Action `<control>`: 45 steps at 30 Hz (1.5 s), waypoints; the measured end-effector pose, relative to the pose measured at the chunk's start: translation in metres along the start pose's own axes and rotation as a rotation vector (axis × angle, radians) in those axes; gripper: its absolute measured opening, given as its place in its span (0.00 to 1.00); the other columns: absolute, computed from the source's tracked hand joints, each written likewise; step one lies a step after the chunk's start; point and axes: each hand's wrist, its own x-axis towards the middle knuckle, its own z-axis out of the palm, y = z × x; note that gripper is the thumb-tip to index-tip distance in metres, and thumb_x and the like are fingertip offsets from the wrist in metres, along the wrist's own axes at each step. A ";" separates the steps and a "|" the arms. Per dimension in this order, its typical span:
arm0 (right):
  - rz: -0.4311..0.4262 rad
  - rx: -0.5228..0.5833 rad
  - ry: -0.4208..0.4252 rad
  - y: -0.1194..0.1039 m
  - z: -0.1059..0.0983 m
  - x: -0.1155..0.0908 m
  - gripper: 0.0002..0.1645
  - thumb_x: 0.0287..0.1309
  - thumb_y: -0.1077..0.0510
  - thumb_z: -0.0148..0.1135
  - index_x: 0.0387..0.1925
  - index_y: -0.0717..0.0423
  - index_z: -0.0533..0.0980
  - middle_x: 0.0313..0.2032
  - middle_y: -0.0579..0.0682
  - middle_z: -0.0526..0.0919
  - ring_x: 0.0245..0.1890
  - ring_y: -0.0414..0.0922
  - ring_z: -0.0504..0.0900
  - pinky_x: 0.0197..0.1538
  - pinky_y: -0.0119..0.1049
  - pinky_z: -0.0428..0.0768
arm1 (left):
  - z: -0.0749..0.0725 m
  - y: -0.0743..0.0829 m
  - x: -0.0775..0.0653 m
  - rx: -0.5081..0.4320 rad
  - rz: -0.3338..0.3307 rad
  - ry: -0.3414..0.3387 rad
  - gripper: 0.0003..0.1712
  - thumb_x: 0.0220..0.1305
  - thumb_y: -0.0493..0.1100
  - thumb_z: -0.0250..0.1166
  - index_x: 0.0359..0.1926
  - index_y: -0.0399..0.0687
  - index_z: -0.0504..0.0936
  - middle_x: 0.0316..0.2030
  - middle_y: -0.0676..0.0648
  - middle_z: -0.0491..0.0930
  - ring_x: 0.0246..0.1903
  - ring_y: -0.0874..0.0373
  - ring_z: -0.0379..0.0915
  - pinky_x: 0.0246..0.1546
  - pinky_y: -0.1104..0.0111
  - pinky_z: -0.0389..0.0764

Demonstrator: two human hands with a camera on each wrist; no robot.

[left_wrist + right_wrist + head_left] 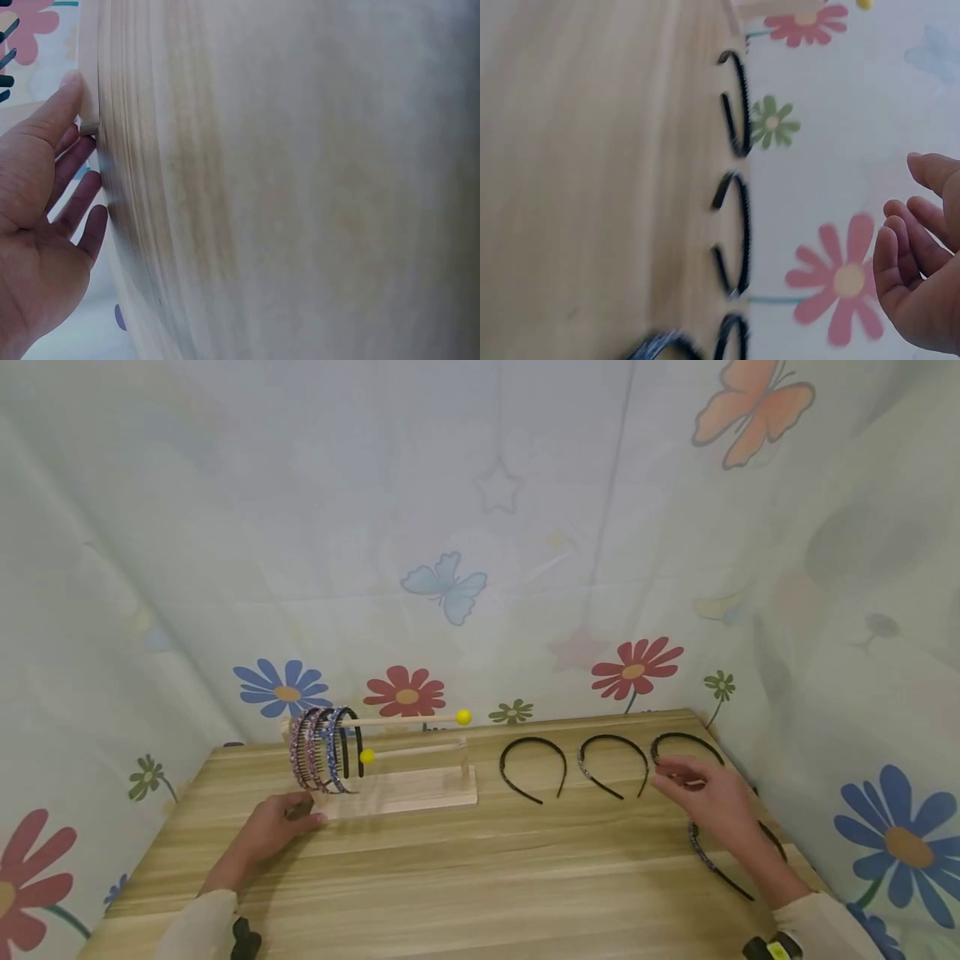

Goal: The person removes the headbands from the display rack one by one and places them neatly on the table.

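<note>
A wooden headband stand (427, 792) with two rods tipped by yellow balls stands on the left of the table. Pink and blue jewelled headbands (332, 756) hang together at the left end of its upper rod. My left hand (272, 828) holds the left end of the base, with the thumb along its front edge (88, 45). Held in the air over the right side, my right hand (708, 797) has loosely bent fingers and nothing in them. It hovers near a black headband (686, 735) and partly covers a jewelled headband (708, 860) nearer me.
Two more dark headbands lie between the stand and my right hand: a plain-looking one (532, 740) and one with a sparkly side (611, 737). Behind the wood-grain table (480, 893) hangs a cloth backdrop (360, 527) with flowers and butterflies.
</note>
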 end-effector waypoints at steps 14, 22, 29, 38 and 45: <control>-0.141 0.214 -0.067 -0.075 0.044 0.044 0.22 0.63 0.48 0.72 0.55 0.52 0.84 0.45 0.50 0.89 0.43 0.48 0.87 0.45 0.29 0.83 | 0.000 0.004 -0.002 -0.001 -0.009 0.008 0.33 0.66 0.58 0.70 0.58 0.35 0.82 0.60 0.30 0.78 0.62 0.31 0.72 0.59 0.38 0.73; -0.217 0.311 -0.127 -0.118 0.077 0.060 0.22 0.61 0.48 0.74 0.55 0.49 0.84 0.46 0.50 0.89 0.43 0.44 0.87 0.46 0.36 0.86 | 0.000 0.002 -0.002 0.007 0.003 0.015 0.34 0.65 0.60 0.70 0.58 0.34 0.82 0.58 0.31 0.80 0.60 0.32 0.74 0.58 0.40 0.74; -0.272 0.375 -0.178 -0.152 0.106 0.071 0.21 0.62 0.50 0.73 0.54 0.51 0.84 0.49 0.50 0.88 0.43 0.43 0.87 0.47 0.39 0.86 | 0.001 0.000 -0.002 0.007 0.006 0.017 0.34 0.66 0.59 0.70 0.58 0.33 0.81 0.58 0.31 0.80 0.59 0.33 0.75 0.58 0.40 0.75; -0.303 0.433 -0.244 -0.196 0.142 0.077 0.21 0.62 0.48 0.73 0.54 0.50 0.84 0.49 0.47 0.88 0.43 0.40 0.86 0.46 0.36 0.85 | 0.002 -0.001 -0.001 0.002 0.014 0.022 0.34 0.66 0.59 0.70 0.58 0.34 0.82 0.59 0.31 0.80 0.60 0.33 0.74 0.58 0.40 0.75; -0.313 0.473 -0.316 -0.224 0.172 0.068 0.20 0.62 0.47 0.72 0.53 0.48 0.85 0.48 0.43 0.88 0.41 0.39 0.85 0.42 0.33 0.85 | 0.001 0.000 -0.001 0.004 0.008 0.016 0.34 0.66 0.58 0.70 0.59 0.33 0.81 0.60 0.30 0.78 0.62 0.32 0.72 0.59 0.39 0.73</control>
